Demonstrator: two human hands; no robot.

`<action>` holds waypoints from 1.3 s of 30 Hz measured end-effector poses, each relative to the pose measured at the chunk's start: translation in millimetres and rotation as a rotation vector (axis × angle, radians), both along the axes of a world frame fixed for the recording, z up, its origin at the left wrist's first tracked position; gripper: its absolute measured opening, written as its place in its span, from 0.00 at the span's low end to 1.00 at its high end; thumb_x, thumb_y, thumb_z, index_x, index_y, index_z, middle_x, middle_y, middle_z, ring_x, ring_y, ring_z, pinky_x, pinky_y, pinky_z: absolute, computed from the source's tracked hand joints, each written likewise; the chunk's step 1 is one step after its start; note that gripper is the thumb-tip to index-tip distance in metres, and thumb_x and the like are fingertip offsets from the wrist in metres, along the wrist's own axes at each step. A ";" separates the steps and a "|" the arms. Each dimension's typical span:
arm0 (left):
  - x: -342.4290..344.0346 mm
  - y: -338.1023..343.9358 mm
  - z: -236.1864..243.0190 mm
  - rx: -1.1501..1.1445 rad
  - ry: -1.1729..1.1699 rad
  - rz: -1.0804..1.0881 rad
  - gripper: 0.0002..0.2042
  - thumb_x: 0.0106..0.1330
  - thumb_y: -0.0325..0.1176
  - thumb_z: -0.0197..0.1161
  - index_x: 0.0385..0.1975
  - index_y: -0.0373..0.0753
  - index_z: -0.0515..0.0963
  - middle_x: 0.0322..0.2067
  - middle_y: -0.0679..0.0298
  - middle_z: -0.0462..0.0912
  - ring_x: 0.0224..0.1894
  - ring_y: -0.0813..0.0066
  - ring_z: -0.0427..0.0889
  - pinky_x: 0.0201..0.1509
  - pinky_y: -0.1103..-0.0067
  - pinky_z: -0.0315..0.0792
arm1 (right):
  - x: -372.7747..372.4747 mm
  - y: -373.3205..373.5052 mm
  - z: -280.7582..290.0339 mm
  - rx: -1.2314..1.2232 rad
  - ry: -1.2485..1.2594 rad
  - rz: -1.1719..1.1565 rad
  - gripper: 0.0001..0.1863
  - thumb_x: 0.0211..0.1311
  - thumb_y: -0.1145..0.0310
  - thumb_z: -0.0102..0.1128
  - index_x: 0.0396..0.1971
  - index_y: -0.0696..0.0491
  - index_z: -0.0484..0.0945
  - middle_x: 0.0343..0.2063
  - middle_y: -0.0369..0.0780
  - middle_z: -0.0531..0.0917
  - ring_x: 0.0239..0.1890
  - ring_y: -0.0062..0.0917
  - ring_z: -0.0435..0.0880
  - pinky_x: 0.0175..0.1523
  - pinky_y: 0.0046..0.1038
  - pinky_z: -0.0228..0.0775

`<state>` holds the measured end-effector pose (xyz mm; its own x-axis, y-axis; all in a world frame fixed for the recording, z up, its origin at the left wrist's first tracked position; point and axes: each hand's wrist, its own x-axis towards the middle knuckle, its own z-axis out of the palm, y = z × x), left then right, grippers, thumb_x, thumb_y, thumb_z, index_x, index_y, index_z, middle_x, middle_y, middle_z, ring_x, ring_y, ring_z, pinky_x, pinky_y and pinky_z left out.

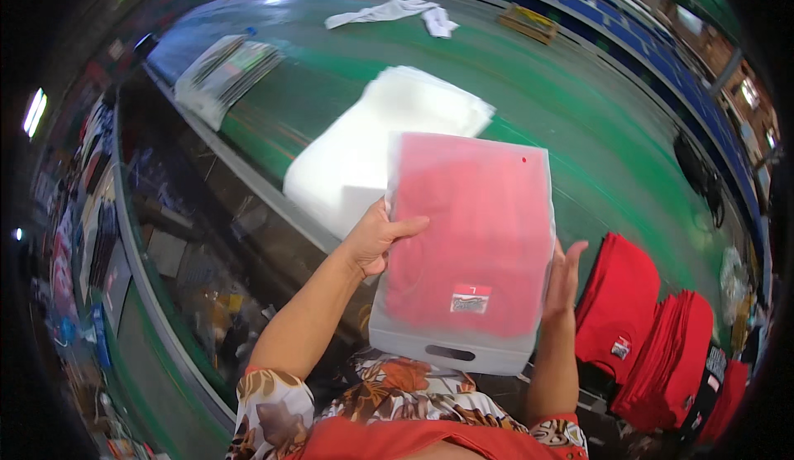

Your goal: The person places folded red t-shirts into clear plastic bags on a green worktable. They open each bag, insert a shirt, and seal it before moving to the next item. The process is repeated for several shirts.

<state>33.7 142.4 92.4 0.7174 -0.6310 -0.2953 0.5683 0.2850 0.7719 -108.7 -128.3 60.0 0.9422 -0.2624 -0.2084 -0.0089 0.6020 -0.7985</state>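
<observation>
A frosted plastic garment bag (pixel 451 352) with a cut-out handle slot is tilted up in front of my body. Inside it lies a folded red garment (pixel 467 237) with a small label near the bottom. My left hand (pixel 376 237) grips the bag's left edge, thumb on the front and fingers behind. Against the right edge rests my right hand (pixel 564 278), its thumb stretched away from the bag; its fingers are partly hidden. Just beyond the bag, a stack of white frosted bags (pixel 364 146) lies on the green table (pixel 571 146).
Stacks of folded red garments (pixel 624 295) sit at the right, with a dark folded garment (pixel 709 386) among them. Packed bags (pixel 227 76) lie at the far left. A white cloth (pixel 393 15) and a shallow box (pixel 528 23) are at the back. Black cable (pixel 699 175) lies far right.
</observation>
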 end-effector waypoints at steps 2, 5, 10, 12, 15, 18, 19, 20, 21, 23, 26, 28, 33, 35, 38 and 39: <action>8.4 29.9 13.2 0.038 -0.049 -0.015 0.30 0.61 0.19 0.66 0.65 0.36 0.64 0.51 0.58 0.80 0.50 0.72 0.83 0.52 0.73 0.82 | 4.6 21.8 11.3 -0.280 -0.003 0.055 0.28 0.66 0.74 0.58 0.65 0.60 0.64 0.52 0.41 0.79 0.50 0.24 0.80 0.53 0.27 0.74; 21.1 69.2 19.9 0.084 -0.284 0.028 0.35 0.59 0.20 0.68 0.68 0.35 0.60 0.56 0.58 0.76 0.57 0.72 0.78 0.58 0.73 0.77 | 13.8 73.0 39.9 -0.635 -0.005 0.103 0.33 0.64 0.78 0.61 0.67 0.61 0.59 0.50 0.42 0.80 0.48 0.24 0.81 0.51 0.26 0.75; 62.6 162.0 35.0 0.361 -0.638 -0.108 0.45 0.53 0.21 0.67 0.73 0.33 0.50 0.67 0.53 0.63 0.70 0.67 0.61 0.72 0.71 0.57 | 49.7 154.4 40.6 -0.656 -0.014 0.049 0.38 0.62 0.81 0.61 0.71 0.55 0.56 0.49 0.43 0.81 0.46 0.25 0.83 0.52 0.28 0.76; 80.1 204.1 38.2 0.371 -0.653 -0.158 0.48 0.50 0.21 0.65 0.74 0.32 0.46 0.70 0.52 0.57 0.73 0.64 0.54 0.76 0.70 0.47 | 69.6 194.1 40.8 -0.603 -0.007 0.062 0.38 0.62 0.81 0.61 0.71 0.55 0.57 0.49 0.44 0.81 0.45 0.26 0.84 0.51 0.28 0.77; 102.2 251.2 36.7 0.355 -0.484 -0.103 0.48 0.50 0.19 0.65 0.74 0.33 0.46 0.70 0.53 0.57 0.73 0.65 0.54 0.76 0.70 0.48 | 95.5 240.5 41.2 -0.583 0.013 0.075 0.37 0.62 0.80 0.62 0.70 0.55 0.59 0.48 0.45 0.82 0.44 0.27 0.85 0.51 0.28 0.78; 132.2 289.2 31.5 0.340 -0.437 0.016 0.48 0.50 0.15 0.65 0.74 0.35 0.48 0.69 0.56 0.60 0.71 0.67 0.58 0.75 0.70 0.53 | 129.7 276.5 47.2 -0.589 0.031 0.106 0.36 0.63 0.80 0.62 0.70 0.56 0.60 0.48 0.45 0.82 0.44 0.28 0.85 0.50 0.29 0.78; 143.8 297.2 31.7 0.320 -0.414 0.031 0.46 0.52 0.14 0.64 0.73 0.34 0.48 0.69 0.56 0.61 0.69 0.68 0.62 0.71 0.71 0.59 | 141.2 284.6 51.2 -0.594 0.042 0.111 0.35 0.63 0.79 0.61 0.70 0.56 0.60 0.48 0.46 0.82 0.45 0.28 0.85 0.51 0.29 0.78; 155.7 304.8 30.2 0.296 -0.391 0.051 0.45 0.54 0.14 0.64 0.73 0.34 0.49 0.68 0.56 0.61 0.67 0.70 0.65 0.67 0.73 0.64 | 153.5 293.4 53.6 -0.556 0.022 0.115 0.35 0.64 0.79 0.60 0.70 0.56 0.59 0.48 0.46 0.82 0.45 0.28 0.85 0.51 0.30 0.79; 167.3 310.7 28.0 0.273 -0.368 0.071 0.44 0.56 0.13 0.64 0.73 0.33 0.49 0.68 0.56 0.61 0.65 0.71 0.68 0.64 0.75 0.70 | 165.9 302.2 55.0 -0.543 0.019 0.106 0.35 0.64 0.79 0.60 0.70 0.56 0.58 0.49 0.47 0.82 0.44 0.28 0.85 0.51 0.30 0.79; 191.1 321.3 13.4 0.256 -0.354 0.118 0.42 0.55 0.12 0.65 0.71 0.34 0.53 0.66 0.56 0.65 0.63 0.71 0.70 0.63 0.74 0.70 | 192.3 316.7 55.2 -0.518 0.009 0.099 0.35 0.64 0.79 0.59 0.71 0.56 0.58 0.49 0.47 0.82 0.44 0.28 0.86 0.51 0.31 0.79; 219.7 330.1 7.4 0.246 -0.298 0.155 0.40 0.53 0.13 0.67 0.69 0.35 0.59 0.61 0.59 0.72 0.60 0.71 0.73 0.63 0.73 0.72 | 228.6 321.6 48.2 -0.554 0.087 0.142 0.37 0.63 0.77 0.62 0.71 0.57 0.56 0.47 0.49 0.83 0.45 0.30 0.86 0.53 0.31 0.78; 240.5 337.3 4.1 0.285 -0.301 0.153 0.39 0.53 0.14 0.68 0.68 0.35 0.60 0.59 0.59 0.74 0.58 0.71 0.75 0.60 0.74 0.74 | 252.7 323.2 39.2 -0.535 0.127 0.159 0.38 0.62 0.76 0.64 0.71 0.58 0.57 0.44 0.49 0.84 0.44 0.30 0.86 0.53 0.30 0.78; 304.3 365.8 12.8 0.456 -0.249 0.097 0.39 0.55 0.16 0.70 0.68 0.35 0.59 0.56 0.58 0.76 0.52 0.72 0.79 0.51 0.76 0.78 | 323.8 350.8 18.4 -0.447 0.170 0.221 0.39 0.62 0.75 0.64 0.71 0.57 0.57 0.42 0.46 0.84 0.42 0.26 0.85 0.50 0.27 0.77; 330.5 381.2 5.2 0.511 -0.265 0.123 0.39 0.56 0.17 0.70 0.68 0.36 0.59 0.56 0.58 0.76 0.50 0.72 0.80 0.49 0.77 0.78 | 352.3 361.1 26.1 -0.476 0.245 0.311 0.39 0.63 0.72 0.66 0.71 0.55 0.57 0.43 0.44 0.84 0.42 0.24 0.85 0.49 0.24 0.76; 374.3 403.4 -4.0 0.392 -0.232 0.187 0.39 0.56 0.17 0.68 0.69 0.37 0.58 0.54 0.56 0.77 0.48 0.73 0.81 0.46 0.77 0.78 | 400.8 386.7 29.1 -0.479 0.159 0.298 0.39 0.63 0.72 0.66 0.71 0.55 0.57 0.44 0.43 0.84 0.43 0.23 0.84 0.48 0.24 0.75; 386.4 410.6 -5.7 0.318 -0.205 0.208 0.39 0.57 0.17 0.68 0.69 0.38 0.58 0.54 0.55 0.77 0.47 0.74 0.82 0.45 0.76 0.78 | 412.4 393.4 31.3 -0.490 0.138 0.308 0.38 0.64 0.72 0.65 0.71 0.55 0.57 0.44 0.43 0.84 0.43 0.23 0.84 0.49 0.24 0.75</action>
<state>420.1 553.0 86.7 0.8836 -0.3676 -0.2899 0.3499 0.1071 0.9306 303.7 265.1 91.2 0.9630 -0.0779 -0.2579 -0.2481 0.1171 -0.9616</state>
